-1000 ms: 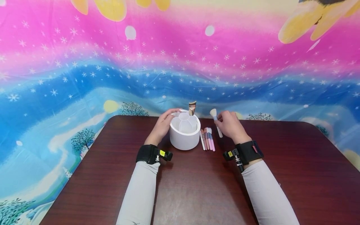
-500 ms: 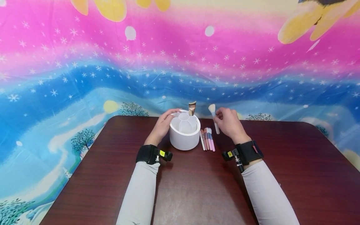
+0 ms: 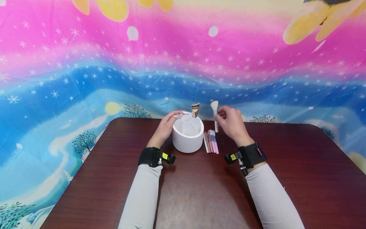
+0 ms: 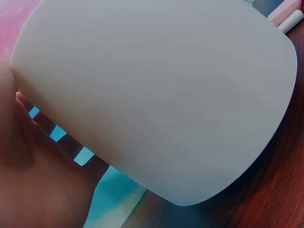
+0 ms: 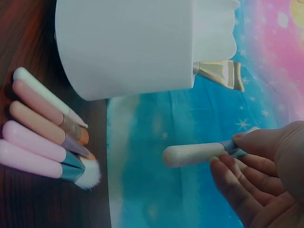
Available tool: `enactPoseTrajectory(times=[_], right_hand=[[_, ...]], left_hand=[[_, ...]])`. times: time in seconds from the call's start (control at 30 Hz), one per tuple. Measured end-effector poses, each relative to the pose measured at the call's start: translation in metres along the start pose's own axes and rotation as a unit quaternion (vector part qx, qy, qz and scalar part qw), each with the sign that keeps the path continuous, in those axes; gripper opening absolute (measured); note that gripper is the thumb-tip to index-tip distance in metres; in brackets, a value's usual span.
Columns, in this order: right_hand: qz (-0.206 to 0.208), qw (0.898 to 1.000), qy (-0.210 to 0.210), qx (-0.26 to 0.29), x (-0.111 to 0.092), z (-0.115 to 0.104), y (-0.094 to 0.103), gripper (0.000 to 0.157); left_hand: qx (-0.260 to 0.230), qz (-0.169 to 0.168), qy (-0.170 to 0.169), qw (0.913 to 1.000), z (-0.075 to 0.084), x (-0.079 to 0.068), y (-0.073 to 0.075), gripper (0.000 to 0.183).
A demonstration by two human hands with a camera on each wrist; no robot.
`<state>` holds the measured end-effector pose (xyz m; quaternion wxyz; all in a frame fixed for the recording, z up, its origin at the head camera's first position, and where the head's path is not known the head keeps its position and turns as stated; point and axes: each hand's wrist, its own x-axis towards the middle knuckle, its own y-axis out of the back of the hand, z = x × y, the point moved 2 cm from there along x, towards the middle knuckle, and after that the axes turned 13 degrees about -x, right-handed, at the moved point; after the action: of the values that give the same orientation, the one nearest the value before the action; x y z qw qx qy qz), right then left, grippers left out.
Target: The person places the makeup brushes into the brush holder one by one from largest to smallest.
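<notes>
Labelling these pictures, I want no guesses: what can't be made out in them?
Head view: the lower part of the gold-ferruled brush, hidden inside the white holder.
Left wrist view: the finger ends of the left grip, hidden behind the white holder, itself cut off by the top edge.
Right wrist view: the bristles of the held brush, mostly hidden by the right grip.

From the near side, well back, the head camera looks forward and down over the table [image 3: 188, 197] to the backdrop [image 3: 183, 63] beyond. I see the left wrist camera [image 3: 171, 158] so close that the wall of the white container [image 4: 161, 95] fills most of its view. The right wrist camera [image 3: 229, 158], turned sideways, faces far; container and lying brushes [image 5: 42, 124] show there and from the head.
</notes>
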<state>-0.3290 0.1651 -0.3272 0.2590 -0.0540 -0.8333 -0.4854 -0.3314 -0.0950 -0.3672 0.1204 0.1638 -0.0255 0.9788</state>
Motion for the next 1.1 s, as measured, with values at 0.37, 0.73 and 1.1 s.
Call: enactPoseTrajectory(times=[0.37, 0.73, 1.1], right_hand=[[0.018, 0.996, 0.004, 0.086, 0.002, -0.005, 0.0, 0.017], [0.044, 0.989, 0.013, 0.14, 0.002, -0.009, 0.002, 0.015], [0.062, 0.991, 0.003, 0.12, 0.003, -0.012, 0.008, 0.019]], left_hand=[[-0.003, 0.01, -0.011, 0.9999, -0.013, 0.005, 0.002, 0.031], [-0.004, 0.01, -0.01, 0.9999, -0.013, 0.005, 0.003, 0.032], [-0.007, 0.003, 0.003, 1.0, -0.013, 0.006, 0.003, 0.032]])
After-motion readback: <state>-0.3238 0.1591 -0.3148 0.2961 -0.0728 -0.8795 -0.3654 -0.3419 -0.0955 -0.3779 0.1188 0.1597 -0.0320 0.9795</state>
